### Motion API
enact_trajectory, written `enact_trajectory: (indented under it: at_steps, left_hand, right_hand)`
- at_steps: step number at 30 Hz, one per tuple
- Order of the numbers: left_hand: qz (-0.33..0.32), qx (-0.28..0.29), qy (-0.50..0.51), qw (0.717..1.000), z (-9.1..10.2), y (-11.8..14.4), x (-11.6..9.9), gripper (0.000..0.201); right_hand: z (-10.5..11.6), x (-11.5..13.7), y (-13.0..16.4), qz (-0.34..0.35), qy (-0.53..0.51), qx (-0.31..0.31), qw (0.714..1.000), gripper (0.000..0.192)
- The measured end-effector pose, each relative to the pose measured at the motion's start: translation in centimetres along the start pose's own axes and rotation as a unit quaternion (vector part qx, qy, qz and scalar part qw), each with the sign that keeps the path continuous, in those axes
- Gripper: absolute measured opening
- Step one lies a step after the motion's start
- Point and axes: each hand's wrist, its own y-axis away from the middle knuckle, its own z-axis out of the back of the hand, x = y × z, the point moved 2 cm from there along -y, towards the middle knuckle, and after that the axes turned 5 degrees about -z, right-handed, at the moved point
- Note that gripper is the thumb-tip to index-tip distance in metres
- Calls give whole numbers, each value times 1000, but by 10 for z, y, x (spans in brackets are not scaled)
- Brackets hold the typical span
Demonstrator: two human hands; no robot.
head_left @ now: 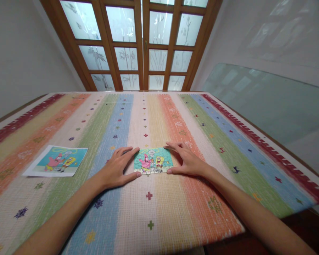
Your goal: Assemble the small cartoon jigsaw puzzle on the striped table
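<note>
A small assembled jigsaw puzzle [152, 161] lies flat on the striped tablecloth in the middle of the view, its cartoon figures set on a teal background. At its left end, my left hand [119, 166] has thumb and fingertips at the near and far corners. My right hand [187, 159] does the same at the right end, thumb low and fingers on the upper edge. Between them the two hands span the puzzle, palms apart from its short sides. A printed picture sheet [60, 161] with the same cartoon scene lies to the left of my left hand.
The table carries a colourful striped tablecloth [149, 212] printed with small crosses and animals. Beyond its far edge stands a wooden door [143, 46] with frosted panes. A glassy panel [268, 102] leans by the right wall.
</note>
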Motion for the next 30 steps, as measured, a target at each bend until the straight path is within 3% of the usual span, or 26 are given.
enact_trajectory:
  at_steps: [30]
  left_hand:
    - [11, 8, 1, 1000, 6, -1, 5, 88]
  right_hand:
    - [7, -2, 2, 14, 13, -9, 1000, 96]
